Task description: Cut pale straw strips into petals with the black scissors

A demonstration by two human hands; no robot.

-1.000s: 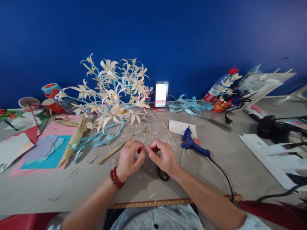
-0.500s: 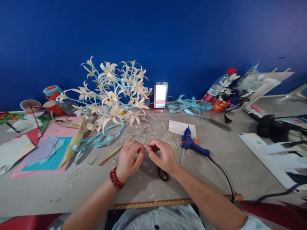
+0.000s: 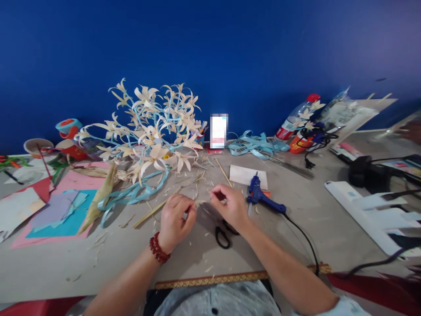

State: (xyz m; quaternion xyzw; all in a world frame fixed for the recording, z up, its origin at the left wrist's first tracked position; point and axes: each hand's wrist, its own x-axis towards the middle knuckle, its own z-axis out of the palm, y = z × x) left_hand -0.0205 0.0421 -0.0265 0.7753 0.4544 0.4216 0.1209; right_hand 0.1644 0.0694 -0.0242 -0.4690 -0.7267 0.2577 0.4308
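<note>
The left hand (image 3: pixel 177 219) is pinching a pale strip (image 3: pixel 201 202), its fingers curling closed, and the strip is poking out from the fingertips toward the right hand. The right hand (image 3: pixel 228 208) is hovering just beside it, a little apart, with thumb and forefinger bending toward each other; whether those tips are meeting or gripping anything, one cannot tell. A red beaded bracelet (image 3: pixel 159 248) is circling the left wrist. Beneath the right hand, scissors (image 3: pixel 222 237) are lying on the grey surface (image 3: pixel 131 263), their black handles pointing toward the person.

Just left of the left hand, a flat dried stalk (image 3: pixel 151 215) is lying at a slant. Near the right hand, a blue glue gun (image 3: pixel 259 194) is resting with its nozzle by a white card (image 3: pixel 247 177), its cord trailing toward the near edge. Beyond the hands, cream flowers on light-blue stems (image 3: pixel 156 153) are spreading, with a blue ribbon (image 3: pixel 140 193) curling in front. A phone with a blurred screen (image 3: pixel 218 131) is standing near the blue wall (image 3: pixel 210 52). Farther right, a white power strip (image 3: pixel 348 210) is lying.
</note>
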